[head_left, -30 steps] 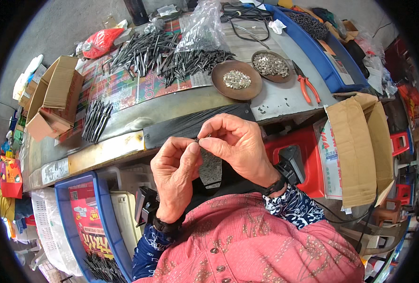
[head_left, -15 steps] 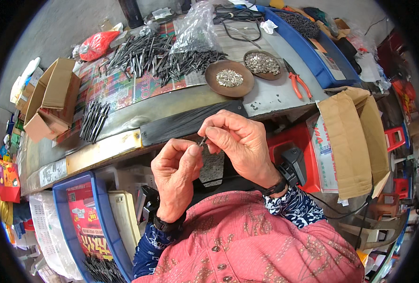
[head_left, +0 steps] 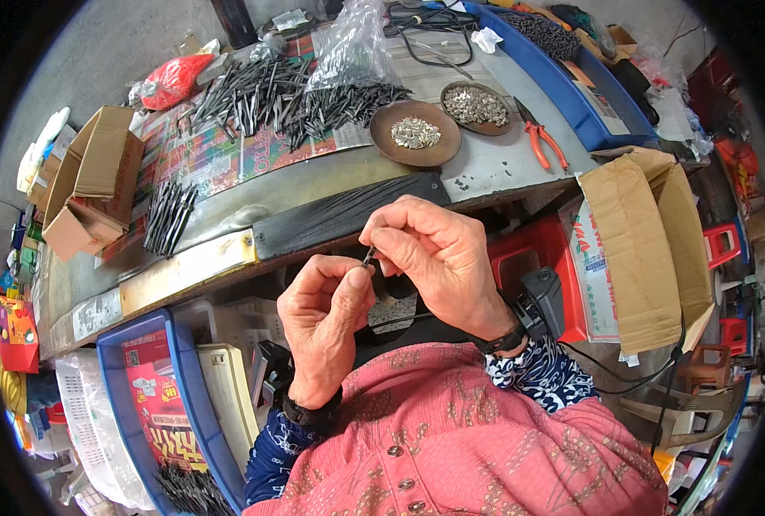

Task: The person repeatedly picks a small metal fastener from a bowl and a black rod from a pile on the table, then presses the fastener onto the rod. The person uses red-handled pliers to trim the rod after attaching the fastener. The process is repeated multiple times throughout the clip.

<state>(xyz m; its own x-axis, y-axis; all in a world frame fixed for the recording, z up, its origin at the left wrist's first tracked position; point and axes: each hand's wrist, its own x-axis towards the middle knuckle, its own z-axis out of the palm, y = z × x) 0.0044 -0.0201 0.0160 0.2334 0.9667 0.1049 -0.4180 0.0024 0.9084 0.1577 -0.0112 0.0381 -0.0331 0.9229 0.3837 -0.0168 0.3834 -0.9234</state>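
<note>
My left hand [head_left: 322, 318] and my right hand [head_left: 434, 258] meet in front of my chest, before the table's near edge. Thumb and fingertips of each are pinched on a small, thin dark piece [head_left: 369, 255], the left at its lower end and the right at its upper end. Most of it is hidden by the fingers. Beyond the hands, a brown round dish [head_left: 388, 148] holds small silvery metal pieces [head_left: 417, 132]. A second dish [head_left: 497, 131] beside it holds more [head_left: 475, 107]. Red-handled pliers [head_left: 541, 142] lie to its right.
Slender black pieces [head_left: 262, 99] are heaped beneath a clear plastic bag [head_left: 355, 52]; a bundle [head_left: 170, 219] lies nearer. Cardboard boxes stand at the left [head_left: 107, 163] and right [head_left: 636, 249]. A blue tray [head_left: 563, 95] is at back right, a blue crate [head_left: 180, 378] below the table edge, left.
Both hands stay pinched on the small dark piece, and a bit more of it shows between the fingertips. The view has shifted slightly.
</note>
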